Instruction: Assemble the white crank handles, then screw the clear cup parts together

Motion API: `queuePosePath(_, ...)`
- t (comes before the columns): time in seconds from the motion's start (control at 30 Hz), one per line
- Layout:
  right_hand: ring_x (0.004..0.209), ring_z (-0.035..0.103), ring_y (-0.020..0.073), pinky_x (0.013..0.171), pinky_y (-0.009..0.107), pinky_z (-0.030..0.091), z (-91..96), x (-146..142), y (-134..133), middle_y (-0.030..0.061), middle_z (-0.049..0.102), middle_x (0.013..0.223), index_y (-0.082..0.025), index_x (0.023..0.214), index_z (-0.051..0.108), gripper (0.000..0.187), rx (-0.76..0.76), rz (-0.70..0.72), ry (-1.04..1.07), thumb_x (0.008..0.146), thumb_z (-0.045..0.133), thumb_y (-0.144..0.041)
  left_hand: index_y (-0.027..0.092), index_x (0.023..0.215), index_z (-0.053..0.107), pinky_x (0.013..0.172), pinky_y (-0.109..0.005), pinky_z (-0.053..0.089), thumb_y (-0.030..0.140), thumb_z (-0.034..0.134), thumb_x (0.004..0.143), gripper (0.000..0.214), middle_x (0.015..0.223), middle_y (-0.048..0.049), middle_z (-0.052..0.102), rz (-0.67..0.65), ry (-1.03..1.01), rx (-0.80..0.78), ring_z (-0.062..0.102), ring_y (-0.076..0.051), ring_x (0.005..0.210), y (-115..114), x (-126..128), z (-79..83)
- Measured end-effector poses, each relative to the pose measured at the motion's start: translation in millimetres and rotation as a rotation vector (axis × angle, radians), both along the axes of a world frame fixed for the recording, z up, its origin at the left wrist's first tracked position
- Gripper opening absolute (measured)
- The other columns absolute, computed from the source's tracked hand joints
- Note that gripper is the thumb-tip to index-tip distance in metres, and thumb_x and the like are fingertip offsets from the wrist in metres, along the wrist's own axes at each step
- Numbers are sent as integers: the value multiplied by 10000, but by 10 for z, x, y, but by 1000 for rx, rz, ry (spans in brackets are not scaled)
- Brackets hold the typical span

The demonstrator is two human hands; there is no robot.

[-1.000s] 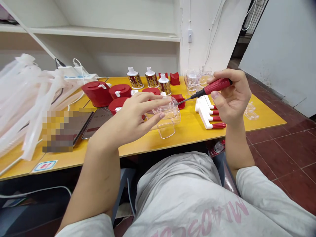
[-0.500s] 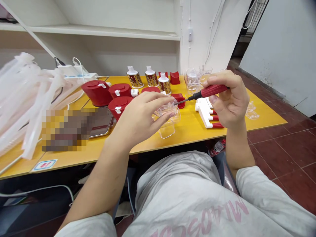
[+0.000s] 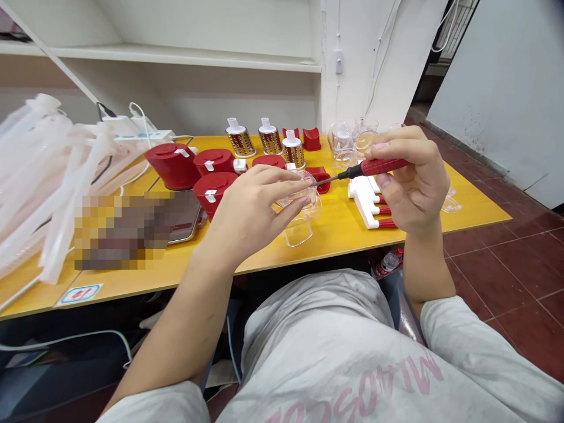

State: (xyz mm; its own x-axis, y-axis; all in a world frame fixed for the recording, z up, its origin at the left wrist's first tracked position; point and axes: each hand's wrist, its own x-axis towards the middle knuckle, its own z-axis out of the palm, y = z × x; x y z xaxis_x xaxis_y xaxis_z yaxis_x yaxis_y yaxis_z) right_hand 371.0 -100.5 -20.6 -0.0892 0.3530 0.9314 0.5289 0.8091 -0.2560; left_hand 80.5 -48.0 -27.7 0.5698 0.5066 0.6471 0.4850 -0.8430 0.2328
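Observation:
My left hand (image 3: pixel 264 205) is closed around a clear plastic part (image 3: pixel 299 226), its fingers over the top and its thumb along the near side. In my right hand (image 3: pixel 412 176) is a screwdriver (image 3: pixel 374 168) with a red handle and black collar, gripped between thumb and fingers. Its thin metal shaft points left, and the tip meets the clear part by my left fingertips. What exactly the tip touches is too small to make out. Just below the screwdriver lie white crank-shaped parts (image 3: pixel 363 202) with red handles.
Several red housings (image 3: pixel 171 165) stand left of centre, with grater drums (image 3: pixel 240 141) behind them. More clear parts (image 3: pixel 343 144) sit at the back right. Plastic bags (image 3: pixel 44 176) and a power strip (image 3: pixel 145 138) occupy the left. The table's front edge (image 3: pixel 335 257) runs close to my body.
My right hand and the screwdriver have shifted very slightly to the right, and the handle appears turned a little. My left hand keeps its hold on the clear part.

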Motion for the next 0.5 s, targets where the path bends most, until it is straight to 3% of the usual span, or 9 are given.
queuePosePath(0.13, 1163, 787, 312, 962, 555, 783, 13, -9, 23, 27, 785, 1246, -523, 1379, 733, 354, 63, 73, -1, 1036, 653, -486, 277, 1304, 895, 1111, -516, 609, 481, 650, 1142, 357, 1300, -98, 858, 0, -9, 11, 773, -323, 1225, 19, 7, -22)
queuePosePath(0.33, 1237, 764, 383, 1044, 593, 746, -42, 11, 156, 94, 790, 1272, -416, 1358, 758, 414, -3, 73, 55, 988, 654, -570, 269, 1322, 887, 1106, -515, 613, 461, 683, 1129, 340, 1296, -103, 868, -20, -21, 14, 784, -329, 1223, 5, 6, 0)
queuePosePath(0.5, 1100, 797, 314, 993, 528, 759, -15, -31, 229, 47, 760, 1194, -460, 1419, 704, 412, 155, 143, 86, 1013, 636, -473, 258, 1278, 881, 1135, -513, 595, 467, 715, 1103, 319, 1278, -85, 885, -33, -43, -9, 785, -333, 1235, 24, -3, 12)
